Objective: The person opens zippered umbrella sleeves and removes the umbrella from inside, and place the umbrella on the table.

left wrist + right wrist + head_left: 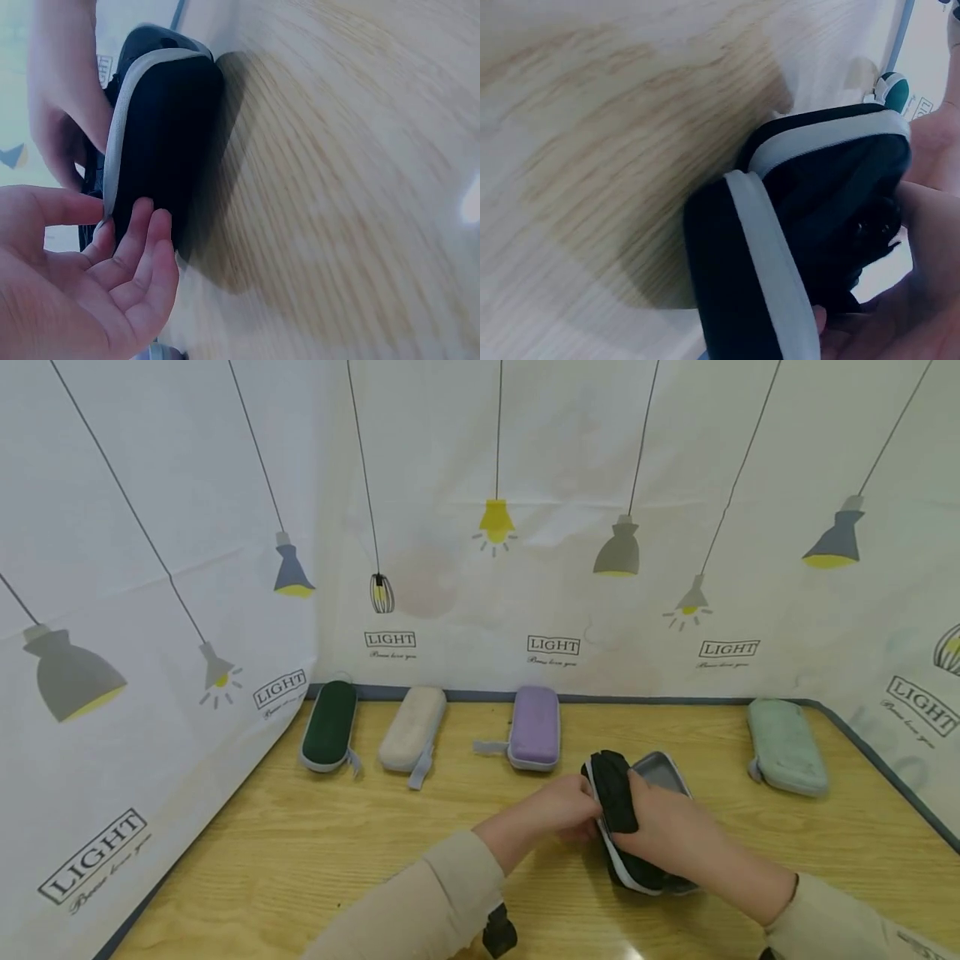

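A black case [169, 127] is held open over the near part of the worktop [375, 877], right of centre in the head view; whether its whole weight is borne by the worktop cannot be told. Its pale trim [124, 105] is pinched between thumb and finger of the left hand [82, 285]. A dark bundle [617, 793] at the opening is gripped by the right hand [678, 835]; what it is made of cannot be made out. The two hands are thus close together, one on either side of the opening.

For good handling, the rim is best kept steady by the left pinch and the two halves kept spread, so that the bundle is neither snagged on the trim nor squeezed between the edges.

Beyond the case, a purple case [536, 727], a cream case [412, 727] and a dark green case [330, 722] are set toward the back, with a pale green case [787, 747] at the right, before a lamp-printed cloth [450, 468].
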Motion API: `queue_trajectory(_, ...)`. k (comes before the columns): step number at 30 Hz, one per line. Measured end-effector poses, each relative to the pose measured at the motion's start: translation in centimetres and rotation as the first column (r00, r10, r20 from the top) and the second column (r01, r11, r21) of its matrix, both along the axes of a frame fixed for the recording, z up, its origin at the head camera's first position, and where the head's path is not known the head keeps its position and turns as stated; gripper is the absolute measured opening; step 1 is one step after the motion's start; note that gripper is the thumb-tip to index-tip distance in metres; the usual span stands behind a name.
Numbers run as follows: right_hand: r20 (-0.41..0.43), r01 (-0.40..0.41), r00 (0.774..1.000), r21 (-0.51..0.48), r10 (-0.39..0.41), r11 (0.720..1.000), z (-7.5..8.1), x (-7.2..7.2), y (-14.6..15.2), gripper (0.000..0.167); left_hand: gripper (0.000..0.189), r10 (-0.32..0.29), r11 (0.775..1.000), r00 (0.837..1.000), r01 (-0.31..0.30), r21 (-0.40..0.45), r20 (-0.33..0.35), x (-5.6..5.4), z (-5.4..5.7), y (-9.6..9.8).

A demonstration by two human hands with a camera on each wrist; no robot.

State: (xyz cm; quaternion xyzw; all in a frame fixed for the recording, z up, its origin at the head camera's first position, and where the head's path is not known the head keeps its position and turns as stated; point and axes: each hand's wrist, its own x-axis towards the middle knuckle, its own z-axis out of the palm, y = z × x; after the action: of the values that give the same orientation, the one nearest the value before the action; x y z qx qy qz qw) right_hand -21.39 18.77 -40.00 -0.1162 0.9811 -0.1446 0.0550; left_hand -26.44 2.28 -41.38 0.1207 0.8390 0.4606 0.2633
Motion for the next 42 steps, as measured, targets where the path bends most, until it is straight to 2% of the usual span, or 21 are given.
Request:
queue_trajectory(7,0.038,0.023,0.999,-0.071,-0.021,0.997,-0.7,0.0,0.9,0.100,0.014,-0.009,1.000,1.000,0.009,-0.014,-0.026,0.2,0.4,0.2)
queue_trajectory(12,-0.026,0.007,1.000,-0.062,-0.009,0.998,-0.9,0.1,1.7,0.097,0.012,-0.021,1.000,0.999,0.020,-0.017,-0.029,0.1,0.3,0.0)
queue_trajectory(14,-0.032,-0.005,1.000,-0.079,0.002,0.997,-0.8,0.1,2.0,0.091,0.011,-0.023,1.000,0.999,0.022,-0.021,-0.032,0.1,0.2,-0.1)
queue_trajectory(20,0.033,-0.034,0.999,-0.143,0.039,0.989,-0.5,0.0,2.7,0.066,0.013,-0.022,1.000,0.999,0.021,-0.015,-0.046,0.1,0.0,-0.2)
queue_trajectory(24,0.024,-0.050,0.998,-0.085,0.052,0.995,-0.5,-0.3,2.8,0.055,0.013,-0.031,1.000,0.998,0.030,-0.006,-0.062,0.1,-0.1,-0.2)
queue_trajectory(30,-0.004,-0.018,1.000,-0.021,0.017,1.000,-0.7,-0.7,2.4,0.070,0.013,-0.031,0.999,0.996,0.032,0.017,-0.086,0.5,-0.1,-0.5)
queue_trajectory(33,-0.029,-0.011,1.000,0.023,0.012,1.000,-0.6,-0.6,1.9,0.068,0.017,-0.053,0.999,0.993,0.051,-0.020,-0.101,1.1,0.0,-0.7)
queue_trajectory(38,-0.083,-0.007,0.996,0.086,0.014,0.996,-0.6,-0.4,0.9,0.063,0.031,-0.142,0.987,0.987,0.135,-0.086,-0.081,2.3,0.0,-0.7)
queue_trajectory(42,-0.117,0.000,0.993,0.098,0.011,0.995,-0.8,-0.3,0.5,0.064,0.036,-0.148,0.986,0.988,0.144,-0.087,-0.044,3.1,0.1,-0.7)
